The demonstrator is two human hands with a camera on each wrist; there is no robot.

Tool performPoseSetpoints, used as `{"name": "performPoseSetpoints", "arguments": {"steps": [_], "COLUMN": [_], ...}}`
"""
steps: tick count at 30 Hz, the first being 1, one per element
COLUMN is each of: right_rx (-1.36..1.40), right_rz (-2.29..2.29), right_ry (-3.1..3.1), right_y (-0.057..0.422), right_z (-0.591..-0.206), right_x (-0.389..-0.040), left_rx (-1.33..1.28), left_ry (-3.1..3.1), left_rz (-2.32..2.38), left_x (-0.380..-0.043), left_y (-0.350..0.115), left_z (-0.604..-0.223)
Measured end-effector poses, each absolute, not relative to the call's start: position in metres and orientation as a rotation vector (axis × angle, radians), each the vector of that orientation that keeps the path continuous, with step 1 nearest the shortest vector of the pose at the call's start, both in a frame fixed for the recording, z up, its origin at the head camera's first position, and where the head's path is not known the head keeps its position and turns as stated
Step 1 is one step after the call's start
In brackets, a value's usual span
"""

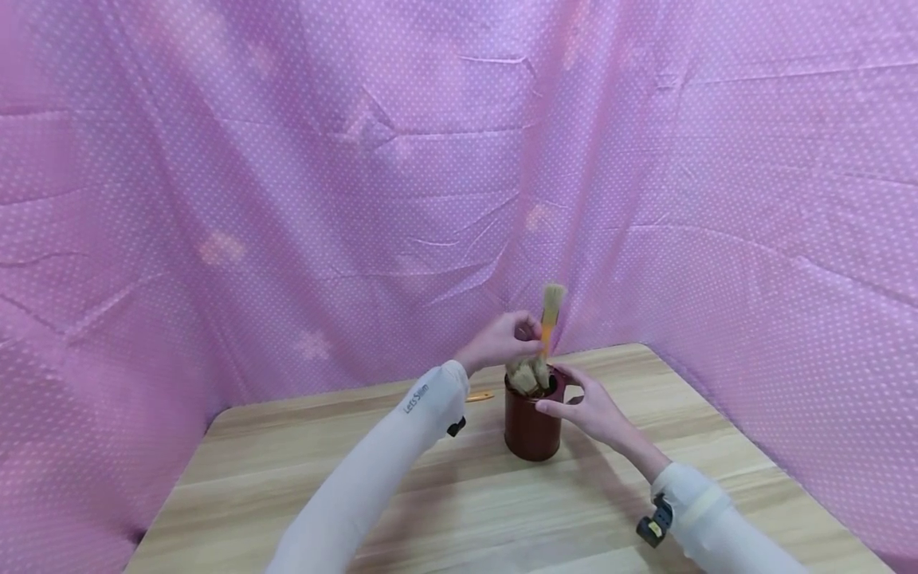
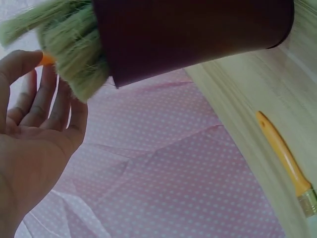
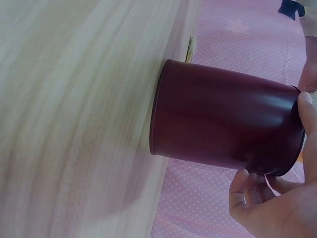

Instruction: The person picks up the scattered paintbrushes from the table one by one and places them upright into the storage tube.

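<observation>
A dark red cylindrical can [image 1: 532,430] stands upright on the table, with several pale-bristled paintbrushes [image 1: 526,378] in it, bristles up. Just over its mouth, my left hand [image 1: 502,340] pinches a paintbrush [image 1: 552,299] by its orange handle, bristles pointing up. In the left wrist view, thumb and fingertips meet at a bit of orange handle beside the bristles [image 2: 79,54]; the lower handle is hidden. My right hand [image 1: 601,413] grips the can near its rim, thumb on the near side. The right wrist view shows its fingers bent against the can wall [image 3: 223,119].
Another paintbrush [image 2: 282,146] with an orange handle lies on the wooden table [image 1: 287,470] left of the can, partly covered by the left forearm in the head view. Pink dotted cloth [image 1: 358,199] hangs behind the table and along its sides.
</observation>
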State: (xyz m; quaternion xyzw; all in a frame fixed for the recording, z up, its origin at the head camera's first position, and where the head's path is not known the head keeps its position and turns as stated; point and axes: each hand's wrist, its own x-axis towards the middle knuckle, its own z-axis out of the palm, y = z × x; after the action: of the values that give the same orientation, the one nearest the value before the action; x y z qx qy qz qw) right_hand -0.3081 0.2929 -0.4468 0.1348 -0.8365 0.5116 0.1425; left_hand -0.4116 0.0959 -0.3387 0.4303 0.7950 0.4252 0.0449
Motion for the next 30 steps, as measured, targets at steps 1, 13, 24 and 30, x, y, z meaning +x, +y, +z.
{"name": "performPoseSetpoints", "arguments": {"steps": [1, 13, 24, 30], "right_rx": [0.388, 0.377, 0.352, 0.348], "right_rz": [1.477, 1.500, 1.456, 1.452], "right_ry": [-2.413, -2.420, -2.431, -2.428], "right_y": [0.293, 0.293, 0.290, 0.289], "right_z": [-0.447, -0.448, -0.444, -0.445], "right_x": [-0.308, -0.310, -0.308, -0.309], "left_rx": [1.316, 1.200, 1.127, 1.098], "left_ry": [2.425, 2.292, 2.282, 2.420], "left_rz": [1.291, 1.411, 1.500, 1.400], "left_x": [-0.413, -0.424, -0.438, -0.446], "left_y": [0.095, 0.081, 0.062, 0.047], "left_z": [-0.340, -0.354, -0.372, -0.394]}}
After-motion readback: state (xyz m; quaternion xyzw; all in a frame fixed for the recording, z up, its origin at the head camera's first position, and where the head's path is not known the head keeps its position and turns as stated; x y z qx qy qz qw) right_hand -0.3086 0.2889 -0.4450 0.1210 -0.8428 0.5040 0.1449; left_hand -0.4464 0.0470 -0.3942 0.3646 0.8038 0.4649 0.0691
